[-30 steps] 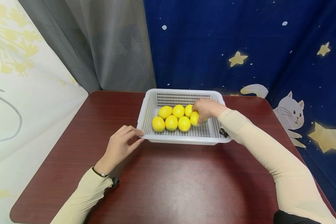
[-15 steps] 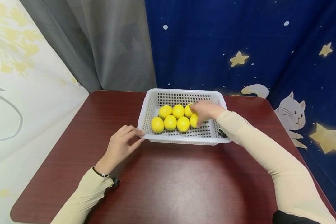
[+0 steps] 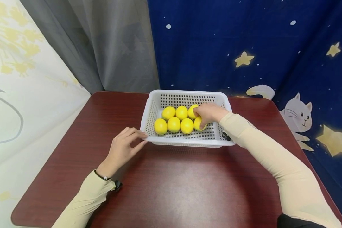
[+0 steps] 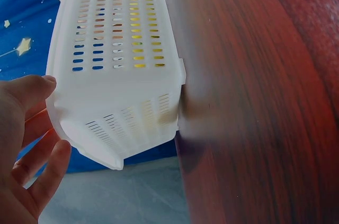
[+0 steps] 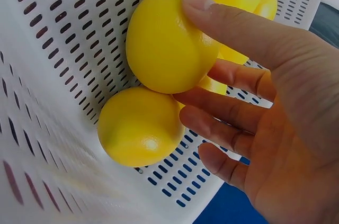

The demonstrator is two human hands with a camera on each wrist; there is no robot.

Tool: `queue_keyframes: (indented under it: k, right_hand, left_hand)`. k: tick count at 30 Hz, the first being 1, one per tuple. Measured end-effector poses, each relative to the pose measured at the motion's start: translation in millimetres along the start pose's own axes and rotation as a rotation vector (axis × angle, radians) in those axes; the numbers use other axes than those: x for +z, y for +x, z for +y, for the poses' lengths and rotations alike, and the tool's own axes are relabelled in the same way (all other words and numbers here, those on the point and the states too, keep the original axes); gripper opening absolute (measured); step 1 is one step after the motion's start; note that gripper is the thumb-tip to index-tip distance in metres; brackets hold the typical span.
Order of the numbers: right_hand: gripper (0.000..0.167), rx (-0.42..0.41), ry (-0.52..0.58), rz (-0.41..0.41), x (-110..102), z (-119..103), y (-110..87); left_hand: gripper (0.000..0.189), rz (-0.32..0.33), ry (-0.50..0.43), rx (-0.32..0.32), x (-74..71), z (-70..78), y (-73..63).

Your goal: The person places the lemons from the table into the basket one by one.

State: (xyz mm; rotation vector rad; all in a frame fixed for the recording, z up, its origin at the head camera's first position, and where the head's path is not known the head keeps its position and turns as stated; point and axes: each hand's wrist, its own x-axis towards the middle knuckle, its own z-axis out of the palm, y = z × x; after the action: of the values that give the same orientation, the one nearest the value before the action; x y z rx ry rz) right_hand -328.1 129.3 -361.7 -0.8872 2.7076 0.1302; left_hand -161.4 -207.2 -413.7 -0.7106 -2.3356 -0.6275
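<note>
A white perforated basket (image 3: 188, 141) at the table's far side holds several yellow lemons (image 3: 174, 124) in two rows. My left hand (image 3: 120, 148) pinches the basket's near-left corner, its thumb on the outside of the rim in the left wrist view. Inside the basket, toward its right end, my right hand (image 3: 209, 113) grips a lemon (image 5: 164, 44) with a small green tip. The thumb presses on top of it and the fingers lie along its far side, partly hidden. Below it in the right wrist view another lemon (image 5: 140, 128) rests on the slotted floor.
The dark red wooden table (image 3: 171, 186) carries the basket near its back edge. Behind hang a grey curtain (image 3: 125, 47) and a blue one (image 3: 199, 47) with stars. A white patterned cloth (image 3: 31, 95) borders the left side.
My right hand has shifted slightly down with the gripped lemon, which sits a little nearer the front row. The left hand stays at the basket's corner.
</note>
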Motion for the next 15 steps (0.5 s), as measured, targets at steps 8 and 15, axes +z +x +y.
queue_keyframes:
  k: [8,15]
  right_hand:
    - [0.048,0.006,0.005,-0.017,-1.1,-1.0,-0.1]
    - [0.045,-0.007,0.027,-0.020,-4.1,-2.5,-2.8]
  left_hand:
    - [0.021,-0.010,0.006,0.001,-1.2,0.9,0.8]
    - [0.019,-0.054,0.025,0.003,-5.3,1.5,4.8]
